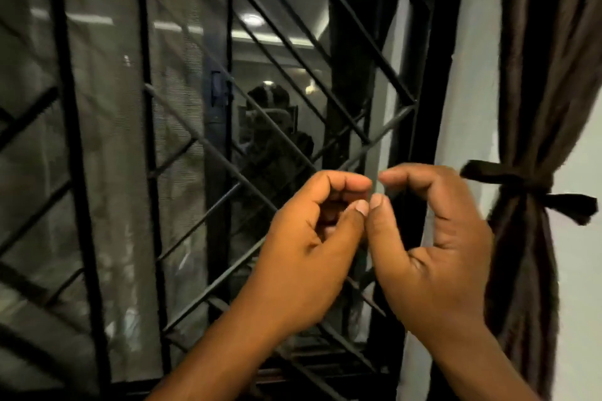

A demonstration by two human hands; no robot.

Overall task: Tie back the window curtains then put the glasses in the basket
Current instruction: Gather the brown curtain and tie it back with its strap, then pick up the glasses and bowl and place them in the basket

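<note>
A dark brown curtain (540, 107) hangs gathered at the right edge of the window. A dark tie band (521, 184) is knotted around it, with its two ends sticking out left and right. My left hand (312, 238) and my right hand (433, 247) are raised side by side in front of the window, left of the curtain and apart from it. Both hands have curled fingers, the thumbs almost touch, and nothing is held in either. No glasses or basket are in view.
A window with a black metal grille (228, 156) of diagonal bars fills the left and middle. A mesh screen (107, 140) covers its left part. A white wall strip (469, 107) runs between the window frame and the curtain.
</note>
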